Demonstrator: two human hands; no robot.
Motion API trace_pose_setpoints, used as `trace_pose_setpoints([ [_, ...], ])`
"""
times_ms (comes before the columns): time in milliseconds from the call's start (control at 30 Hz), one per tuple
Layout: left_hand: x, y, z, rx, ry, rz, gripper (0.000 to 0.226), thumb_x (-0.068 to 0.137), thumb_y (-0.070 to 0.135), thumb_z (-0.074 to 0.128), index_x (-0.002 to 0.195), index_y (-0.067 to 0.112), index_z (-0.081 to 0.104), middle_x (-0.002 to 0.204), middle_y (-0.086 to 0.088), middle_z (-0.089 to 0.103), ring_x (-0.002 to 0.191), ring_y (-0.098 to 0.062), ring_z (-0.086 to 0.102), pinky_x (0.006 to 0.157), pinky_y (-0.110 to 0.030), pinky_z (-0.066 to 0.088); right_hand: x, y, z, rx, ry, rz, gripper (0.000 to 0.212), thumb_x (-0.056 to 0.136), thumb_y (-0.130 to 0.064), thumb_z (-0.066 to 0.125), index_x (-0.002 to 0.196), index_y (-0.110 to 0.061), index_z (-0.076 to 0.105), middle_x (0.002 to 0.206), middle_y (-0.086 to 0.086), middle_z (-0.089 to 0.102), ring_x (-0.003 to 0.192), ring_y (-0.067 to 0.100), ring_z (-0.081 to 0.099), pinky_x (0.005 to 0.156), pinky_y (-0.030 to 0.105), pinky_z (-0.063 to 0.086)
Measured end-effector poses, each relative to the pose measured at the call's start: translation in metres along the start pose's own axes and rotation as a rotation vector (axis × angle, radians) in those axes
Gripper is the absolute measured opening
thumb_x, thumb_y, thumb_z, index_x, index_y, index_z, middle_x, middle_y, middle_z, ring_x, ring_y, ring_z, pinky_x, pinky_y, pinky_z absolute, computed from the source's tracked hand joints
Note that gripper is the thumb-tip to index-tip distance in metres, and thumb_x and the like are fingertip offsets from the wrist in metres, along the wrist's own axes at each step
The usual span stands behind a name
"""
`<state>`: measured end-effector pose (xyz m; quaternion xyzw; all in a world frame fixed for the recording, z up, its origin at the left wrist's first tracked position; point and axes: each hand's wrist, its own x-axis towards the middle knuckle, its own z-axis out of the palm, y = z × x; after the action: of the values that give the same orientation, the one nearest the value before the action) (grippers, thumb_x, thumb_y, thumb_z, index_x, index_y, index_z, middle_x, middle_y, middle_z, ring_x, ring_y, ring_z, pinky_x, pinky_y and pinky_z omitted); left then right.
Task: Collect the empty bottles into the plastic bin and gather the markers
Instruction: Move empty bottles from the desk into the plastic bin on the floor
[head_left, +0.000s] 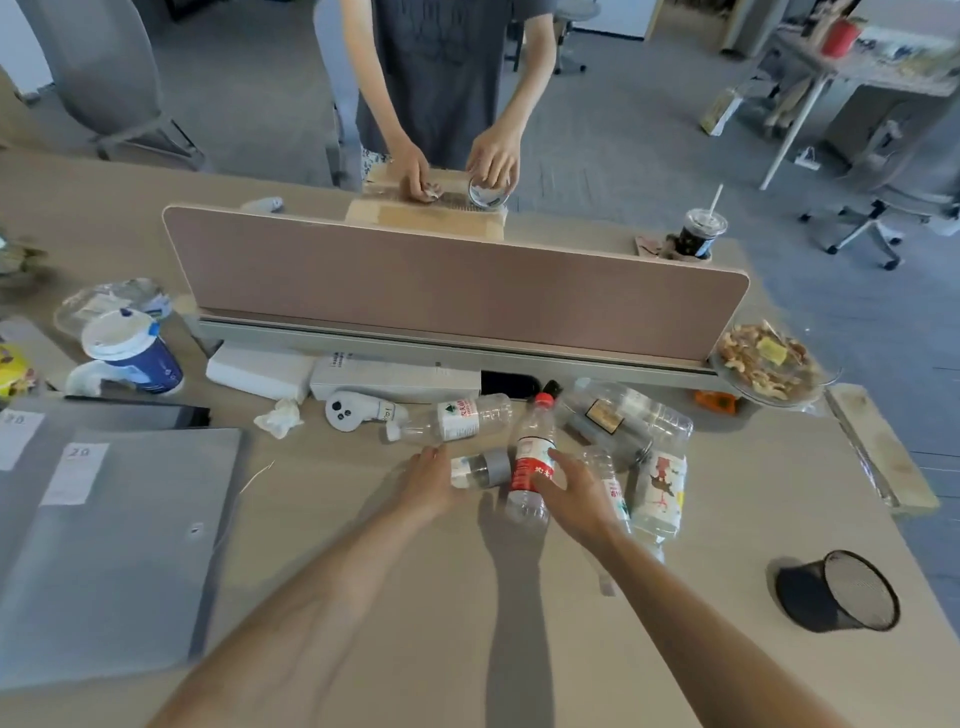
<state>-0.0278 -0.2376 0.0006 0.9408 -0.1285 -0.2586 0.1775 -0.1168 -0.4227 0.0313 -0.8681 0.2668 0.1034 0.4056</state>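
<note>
Both forearms reach up from the bottom of the frame toward a cluster of clear plastic bottles lying at the centre of the desk (426, 623). The right hand (574, 491) is wrapped around the red-labelled bottle (531, 462), which has a red cap and stands tilted just right of centre; fingers lie across its label. The left hand (431, 480) rests on the end of a small grey-banded bottle (480, 469) lying on its side beside the red one, fingers curled against it (whether it truly grips I cannot tell).

Just above these, a bottle with a green-and-white label (457, 418) lies on its side, cap pointing left. To the right, a large clear bottle with a dark square label (615, 415) lies at a slant, and below it a bottle with cartoon figures on its label (660, 491) lies near the right wrist, with another partly hidden under that hand.

A black mesh cup (841, 592) lies tipped over at the lower right. Grey folders (114, 545) fill the lower left, and a blue-and-white lidded cup (132, 351) stands at the left. A pink divider panel (457, 286) crosses the middle; behind it, at the top, another person handles a glass over a cardboard box.
</note>
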Motion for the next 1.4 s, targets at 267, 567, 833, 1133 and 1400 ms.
trace_pose_setpoints([
  [267,0.045,0.013,0.034,0.388,-0.005,-0.041,0.069,0.080,0.038,0.068,0.137,0.011,0.039,0.138,-0.007,0.051,0.124,-0.028,0.052,0.099,-0.041,0.038,0.006,0.047,-0.011,-0.022,-0.010,-0.008,0.057,0.096,-0.048,0.049,0.147,-0.027,0.039,0.148,0.001,0.045,0.129,0.020,0.048,0.101,0.036,0.046],
  [567,-0.008,-0.015,0.003,-0.408,0.099,-0.234,0.054,0.066,0.044,0.069,0.113,0.025,0.051,0.106,0.005,0.060,0.091,-0.016,0.061,0.073,-0.032,0.048,0.018,0.029,-0.012,-0.038,-0.104,-0.080,0.057,0.094,-0.039,0.051,0.148,-0.026,0.037,0.152,0.006,0.039,0.131,0.028,0.047,0.100,0.042,0.048],
  [833,-0.072,-0.034,-0.050,-0.757,0.283,-0.333,0.054,0.074,0.057,0.069,0.115,0.025,0.053,0.107,0.005,0.060,0.098,-0.016,0.060,0.068,-0.029,0.042,0.029,-0.037,0.033,-0.089,-0.207,-0.193,0.054,0.094,-0.036,0.054,0.144,-0.019,0.044,0.139,0.010,0.052,0.123,0.026,0.052,0.095,0.031,0.042],
  [1133,-0.066,-0.070,-0.059,-0.968,0.318,-0.315,0.062,0.064,0.062,0.068,0.111,0.022,0.060,0.084,-0.001,0.067,0.069,-0.016,0.062,0.070,-0.036,0.056,0.099,-0.064,0.068,-0.526,-0.153,-0.331,0.079,0.084,-0.045,0.060,0.151,-0.024,0.024,0.157,0.011,0.020,0.144,0.033,0.017,0.112,0.049,0.031],
  [1400,-0.066,-0.115,-0.066,-1.024,0.352,-0.399,0.037,0.082,0.041,0.070,0.106,0.015,0.060,0.085,0.001,0.060,0.069,-0.017,0.058,0.062,-0.028,0.049,0.160,-0.087,0.083,-1.072,-0.179,-0.620,0.104,0.072,-0.071,0.063,0.152,-0.022,0.020,0.153,0.007,0.025,0.140,0.029,0.029,0.114,0.046,0.029],
])
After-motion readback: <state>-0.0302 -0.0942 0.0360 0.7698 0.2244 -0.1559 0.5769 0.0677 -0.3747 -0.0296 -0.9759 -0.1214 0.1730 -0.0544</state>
